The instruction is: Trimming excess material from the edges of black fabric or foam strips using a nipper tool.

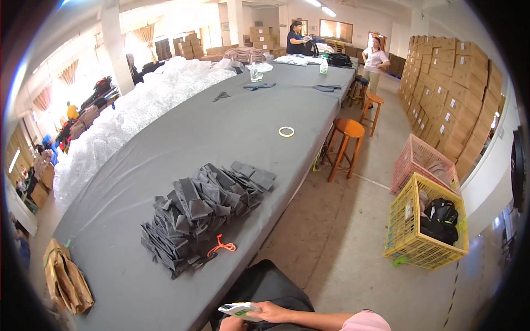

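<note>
While the right hand (271, 312) pinches a white packet (238, 309) pointing lengthwise toward nine o'clock, the left hand (233, 324), cut off at six, has an unclear grip.

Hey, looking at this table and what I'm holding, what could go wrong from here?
Your right hand holds the white item off the table, so it could drop.

The pile is loose; a brush might scatter it.

The orange cord lies beside it and could get mixed in.
</note>
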Tool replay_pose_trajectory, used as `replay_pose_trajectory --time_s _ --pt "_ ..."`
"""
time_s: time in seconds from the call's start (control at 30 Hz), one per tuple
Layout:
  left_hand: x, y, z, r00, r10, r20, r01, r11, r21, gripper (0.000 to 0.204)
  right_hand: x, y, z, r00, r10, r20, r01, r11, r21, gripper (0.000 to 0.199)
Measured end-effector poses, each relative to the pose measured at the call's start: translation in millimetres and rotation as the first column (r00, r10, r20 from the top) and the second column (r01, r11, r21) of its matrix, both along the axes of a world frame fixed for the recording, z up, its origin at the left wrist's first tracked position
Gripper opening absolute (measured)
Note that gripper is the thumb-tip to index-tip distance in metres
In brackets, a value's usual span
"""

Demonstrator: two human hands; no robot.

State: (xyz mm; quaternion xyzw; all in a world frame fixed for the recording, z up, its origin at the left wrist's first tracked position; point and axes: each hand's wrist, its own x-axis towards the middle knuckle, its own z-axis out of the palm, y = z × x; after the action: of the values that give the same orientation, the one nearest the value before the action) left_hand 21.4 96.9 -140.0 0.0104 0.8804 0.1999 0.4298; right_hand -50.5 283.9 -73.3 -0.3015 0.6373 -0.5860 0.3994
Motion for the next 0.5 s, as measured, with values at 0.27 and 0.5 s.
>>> replay_pose_trajectory --time_s 0.27,0.5 --pt "1.2 -32.3 -38.3 0.943 0.332 -0.022 -0.317 0.917 0.24 0.023 23.4 -3.5 -61.3 0.968 0.249 0.016 -0.243 0.957 -0.157 0.034" --pt "0.0 -11.2 18.7 0.958 0.218 -0.188 -0.185 0.967 0.178 0.027 37.5 11.2 -76.0 0.874 0.195 -0.446 -0.247 0.967 -0.06 0.041"
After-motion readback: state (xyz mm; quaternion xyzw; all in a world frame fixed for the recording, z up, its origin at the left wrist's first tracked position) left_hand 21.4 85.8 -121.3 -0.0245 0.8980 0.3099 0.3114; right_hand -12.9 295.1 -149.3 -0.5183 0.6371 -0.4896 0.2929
